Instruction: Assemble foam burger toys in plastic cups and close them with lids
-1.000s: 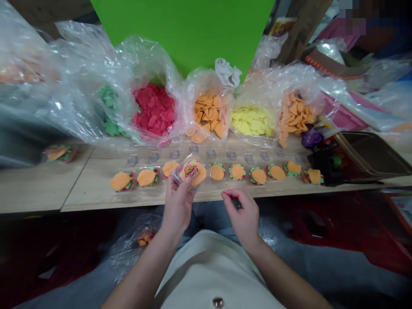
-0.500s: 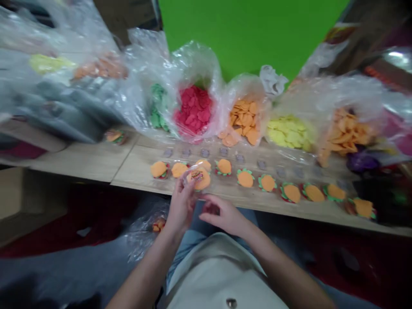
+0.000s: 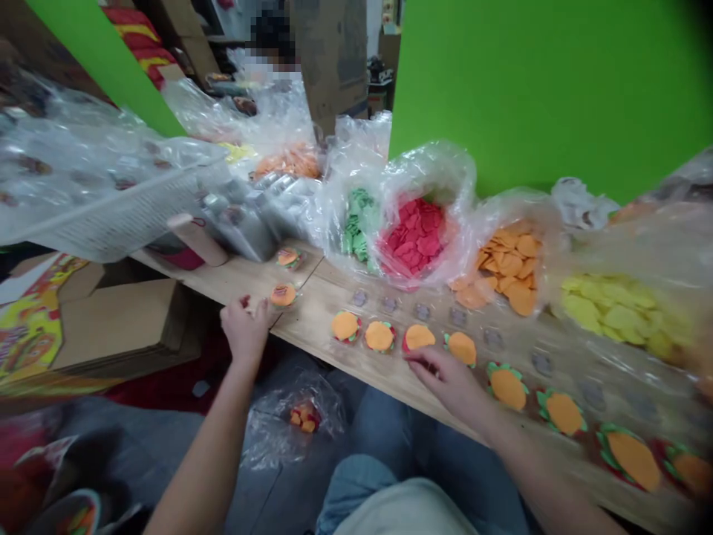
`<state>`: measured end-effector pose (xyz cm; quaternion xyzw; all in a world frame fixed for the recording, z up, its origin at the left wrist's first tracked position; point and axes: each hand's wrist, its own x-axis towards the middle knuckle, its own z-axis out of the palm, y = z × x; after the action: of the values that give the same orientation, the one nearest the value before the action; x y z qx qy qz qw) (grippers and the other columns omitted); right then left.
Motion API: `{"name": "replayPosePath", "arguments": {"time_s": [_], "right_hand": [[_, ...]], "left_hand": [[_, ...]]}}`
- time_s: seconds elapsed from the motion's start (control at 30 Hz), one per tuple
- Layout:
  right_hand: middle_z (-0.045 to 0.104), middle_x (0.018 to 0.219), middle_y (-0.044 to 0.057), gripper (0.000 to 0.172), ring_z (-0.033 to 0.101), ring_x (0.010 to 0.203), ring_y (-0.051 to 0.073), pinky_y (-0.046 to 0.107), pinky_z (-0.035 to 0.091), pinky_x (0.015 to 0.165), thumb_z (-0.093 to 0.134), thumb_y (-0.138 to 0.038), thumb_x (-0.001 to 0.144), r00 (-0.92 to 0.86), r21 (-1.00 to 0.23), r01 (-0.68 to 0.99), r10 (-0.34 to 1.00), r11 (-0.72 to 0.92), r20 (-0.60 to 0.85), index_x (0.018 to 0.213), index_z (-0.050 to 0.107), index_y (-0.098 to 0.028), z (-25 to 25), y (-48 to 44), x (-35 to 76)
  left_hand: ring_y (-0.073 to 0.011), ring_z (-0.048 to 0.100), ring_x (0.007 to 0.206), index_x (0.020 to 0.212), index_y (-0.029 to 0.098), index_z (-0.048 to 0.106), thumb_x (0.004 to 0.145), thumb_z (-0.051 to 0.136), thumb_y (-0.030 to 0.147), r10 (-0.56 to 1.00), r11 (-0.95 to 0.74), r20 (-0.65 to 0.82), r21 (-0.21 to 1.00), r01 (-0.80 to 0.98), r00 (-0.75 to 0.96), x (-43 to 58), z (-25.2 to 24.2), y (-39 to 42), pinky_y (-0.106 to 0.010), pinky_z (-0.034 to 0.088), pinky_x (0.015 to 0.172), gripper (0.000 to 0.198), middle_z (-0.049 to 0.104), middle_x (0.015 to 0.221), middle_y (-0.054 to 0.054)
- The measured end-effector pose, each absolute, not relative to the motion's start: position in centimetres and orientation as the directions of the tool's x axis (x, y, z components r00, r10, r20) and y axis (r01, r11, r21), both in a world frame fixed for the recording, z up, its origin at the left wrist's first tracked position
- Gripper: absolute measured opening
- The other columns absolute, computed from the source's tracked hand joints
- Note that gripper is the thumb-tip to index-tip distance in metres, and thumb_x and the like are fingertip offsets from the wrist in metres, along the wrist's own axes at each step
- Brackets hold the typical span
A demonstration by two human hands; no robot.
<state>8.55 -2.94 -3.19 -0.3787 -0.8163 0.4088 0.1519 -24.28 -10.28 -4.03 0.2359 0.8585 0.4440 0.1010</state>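
On the left part of the bench lies a toy burger in a clear plastic case (image 3: 283, 295), with a small printed picture on its orange top. My left hand (image 3: 245, 331) is just left of that case, fingers loosely bent and apart, holding nothing. My right hand (image 3: 451, 383) has its fingertips at the front edge of another toy burger (image 3: 419, 336), which stands in a row of orange-topped burgers with green and red layers. Its thumb and fingers are closed at that edge. Beside it are a toy burger (image 3: 379, 336) on the left and a toy burger (image 3: 461, 348) on the right.
Behind the row stand plastic bags of green pieces (image 3: 359, 227), red pieces (image 3: 415, 234), orange pieces (image 3: 509, 264) and yellow pieces (image 3: 618, 308). Another cased burger (image 3: 288, 258) and a pale cylinder (image 3: 197, 239) are farther left. A cardboard box (image 3: 122, 319) sits below the bench's left end.
My left hand has carried the cased burger left and let go of it on the bench. My right hand has moved to a burger in the row. The view has swung left.
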Motion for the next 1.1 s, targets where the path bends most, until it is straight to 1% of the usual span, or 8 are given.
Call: {"name": "replayPosePath", "arguments": {"time_s": [0.13,0.2,0.3,0.43,0.6,0.73,0.87,1.1], "right_hand": [[0.063,0.093,0.008,0.018,0.052,0.092,0.020,0.031,0.039,0.081,0.045,-0.019,0.083,-0.724,-0.445,0.568,0.677,0.693,0.131,0.091,0.061,-0.016,-2.8,3.9,1.1],[0.062,0.093,0.012,0.017,0.051,0.096,0.022,0.032,0.038,0.081,0.046,-0.017,0.082,-0.714,-0.240,0.655,0.691,0.716,0.113,0.089,0.061,-0.013,-3.2,6.3,-2.5],[0.063,0.084,0.015,0.018,0.051,0.093,0.024,0.032,0.039,0.076,0.045,-0.010,0.080,-0.685,-0.147,0.711,0.724,0.688,0.079,0.082,0.062,-0.012,-3.7,7.7,-5.7],[0.062,0.090,0.013,0.019,0.049,0.097,0.025,0.035,0.039,0.079,0.044,-0.014,0.082,-0.674,-0.160,0.711,0.729,0.685,0.122,0.085,0.062,-0.014,-3.0,6.5,-6.1],[0.055,0.115,0.011,0.025,0.051,0.104,0.019,0.031,0.042,0.087,0.041,-0.014,0.084,-0.730,-0.365,0.515,0.620,0.776,0.288,0.104,0.056,-0.014,-2.6,0.6,-4.1],[0.036,0.137,0.013,0.036,0.028,0.129,0.023,0.040,0.033,0.100,0.039,-0.012,0.084,-0.825,-0.292,0.361,0.449,0.886,0.342,0.118,0.049,-0.012,-4.9,-4.9,-2.0],[0.034,0.140,0.011,0.047,0.018,0.133,0.023,0.046,0.025,0.105,0.039,-0.011,0.083,-0.838,-0.298,0.333,0.426,0.895,0.342,0.130,0.038,-0.013,-7.1,-7.3,-1.1],[0.038,0.137,0.012,0.053,0.023,0.132,0.020,0.046,0.019,0.108,0.039,-0.011,0.080,-0.842,-0.515,0.176,0.400,0.839,0.363,0.132,0.033,-0.013,-6.7,-7.9,-1.0]], "left_hand": [[-0.0136,0.059,0.050,0.090,0.016,0.057,0.076,0.053,0.032,0.613,0.426,-0.275,0.905,0.016,-0.741,-18.3,-7.2,-11.5,-0.027,0.049,0.049,0.022,0.059,0.067,-0.003],[-0.0125,0.059,0.045,0.093,0.015,0.054,0.079,0.050,0.030,0.637,0.396,-0.379,0.908,-0.137,-0.672,-16.1,-8.6,-11.1,-0.028,0.050,0.048,0.021,0.059,0.065,-0.002],[-0.0098,0.059,0.046,0.092,0.016,0.050,0.081,0.048,0.027,0.642,0.335,-0.453,0.891,-0.306,-0.618,-15.1,-9.3,-10.2,-0.025,0.051,0.049,0.016,0.057,0.064,0.001],[-0.0064,0.057,0.047,0.082,0.016,0.049,0.080,0.052,0.026,0.659,0.280,-0.508,0.850,-0.446,-0.554,-16.2,-8.9,-10.1,-0.019,0.050,0.050,0.011,0.054,0.060,0.003],[-0.0073,0.059,0.051,0.078,0.016,0.050,0.076,0.058,0.024,0.696,0.251,-0.529,0.813,-0.525,-0.485,-16.7,-8.6,-10.9,-0.018,0.051,0.053,0.012,0.056,0.059,0.003],[-0.0085,0.059,0.052,0.076,0.016,0.051,0.073,0.061,0.028,0.712,0.234,-0.523,0.806,-0.544,-0.469,-16.6,-8.3,-11.2,-0.020,0.051,0.055,0.016,0.057,0.059,0.003],[-0.0101,0.058,0.050,0.087,0.016,0.057,0.072,0.059,0.043,0.721,0.253,-0.528,0.803,-0.540,-0.449,-16.6,-7.8,-11.4,-0.024,0.051,0.053,0.031,0.060,0.062,0.000],[-0.0074,0.056,0.057,0.092,0.017,0.063,0.060,0.070,0.037,0.708,0.221,-0.483,0.844,-0.488,-0.516,-16.5,-8.1,-12.1,-0.018,0.044,0.052,0.038,0.064,0.075,0.000]]}}
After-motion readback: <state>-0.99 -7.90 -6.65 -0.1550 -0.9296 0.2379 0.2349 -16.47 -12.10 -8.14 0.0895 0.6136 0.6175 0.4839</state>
